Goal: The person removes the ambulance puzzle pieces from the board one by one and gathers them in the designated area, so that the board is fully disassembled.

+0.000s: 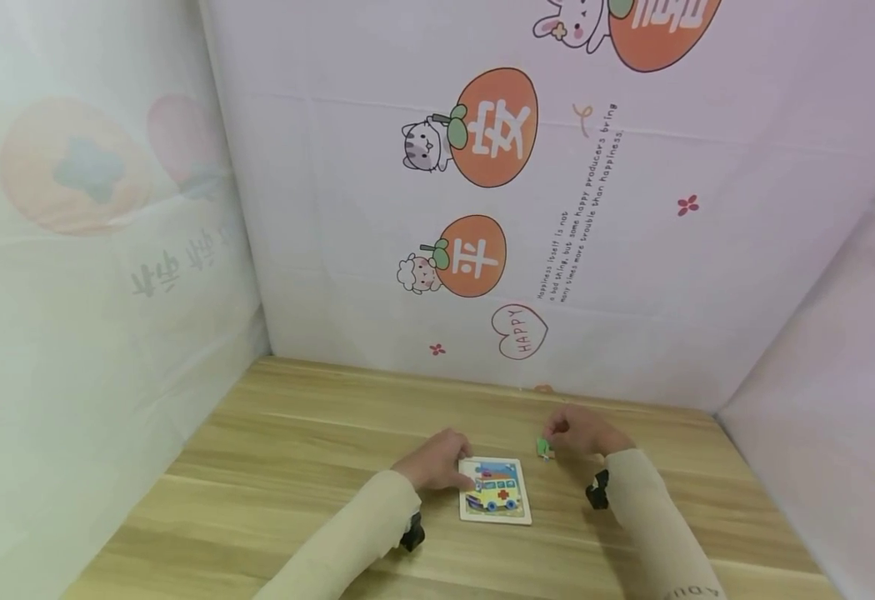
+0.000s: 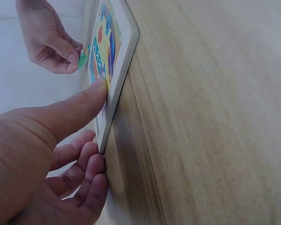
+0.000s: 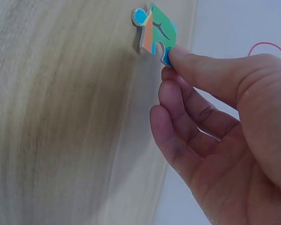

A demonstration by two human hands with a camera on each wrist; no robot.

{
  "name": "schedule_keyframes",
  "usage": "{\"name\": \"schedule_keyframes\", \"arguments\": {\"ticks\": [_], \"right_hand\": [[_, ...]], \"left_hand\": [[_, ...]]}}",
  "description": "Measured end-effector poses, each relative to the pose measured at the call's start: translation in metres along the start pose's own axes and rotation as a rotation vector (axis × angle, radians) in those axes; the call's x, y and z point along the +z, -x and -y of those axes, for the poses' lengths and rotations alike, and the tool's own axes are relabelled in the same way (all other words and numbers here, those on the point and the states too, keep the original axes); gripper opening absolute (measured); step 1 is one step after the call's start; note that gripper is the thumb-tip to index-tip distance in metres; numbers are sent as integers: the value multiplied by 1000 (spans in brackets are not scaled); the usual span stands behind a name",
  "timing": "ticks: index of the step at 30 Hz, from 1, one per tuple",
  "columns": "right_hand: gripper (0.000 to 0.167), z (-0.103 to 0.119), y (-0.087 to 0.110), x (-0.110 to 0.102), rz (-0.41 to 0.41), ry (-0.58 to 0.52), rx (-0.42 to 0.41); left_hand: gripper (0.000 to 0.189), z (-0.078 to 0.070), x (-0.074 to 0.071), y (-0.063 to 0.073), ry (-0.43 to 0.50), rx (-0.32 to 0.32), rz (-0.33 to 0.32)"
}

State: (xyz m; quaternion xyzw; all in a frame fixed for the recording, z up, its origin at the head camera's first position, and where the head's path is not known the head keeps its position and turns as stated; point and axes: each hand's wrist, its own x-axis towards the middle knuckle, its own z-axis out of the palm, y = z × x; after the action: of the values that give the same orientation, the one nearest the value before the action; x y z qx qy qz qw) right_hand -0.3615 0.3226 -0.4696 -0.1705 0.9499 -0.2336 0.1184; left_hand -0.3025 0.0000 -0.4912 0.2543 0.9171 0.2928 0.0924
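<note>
A small jigsaw puzzle in a pale square frame lies flat on the table, with a yellow ambulance picture on it. My left hand holds the frame at its upper left corner. In the left wrist view the thumb lies over the picture's edge while the fingers bend at the corner. To the right of the frame, my right hand pinches a green puzzle piece with blue knobs and an orange strip between thumb and fingertip. That piece is close above the table, apart from the frame.
The wood-grain table meets a white printed sheet just behind the hands. More pale sheeting hangs on the left and right sides. Each wrist wears a black device.
</note>
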Motion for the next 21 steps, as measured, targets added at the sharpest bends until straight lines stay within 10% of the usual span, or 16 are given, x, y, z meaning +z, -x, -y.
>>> {"name": "schedule_keyframes", "arguments": {"ticks": [21], "right_hand": [[3,0,0,6,-19,-3,-34]], "left_hand": [[50,3,3,-3,-12,6,3]]}}
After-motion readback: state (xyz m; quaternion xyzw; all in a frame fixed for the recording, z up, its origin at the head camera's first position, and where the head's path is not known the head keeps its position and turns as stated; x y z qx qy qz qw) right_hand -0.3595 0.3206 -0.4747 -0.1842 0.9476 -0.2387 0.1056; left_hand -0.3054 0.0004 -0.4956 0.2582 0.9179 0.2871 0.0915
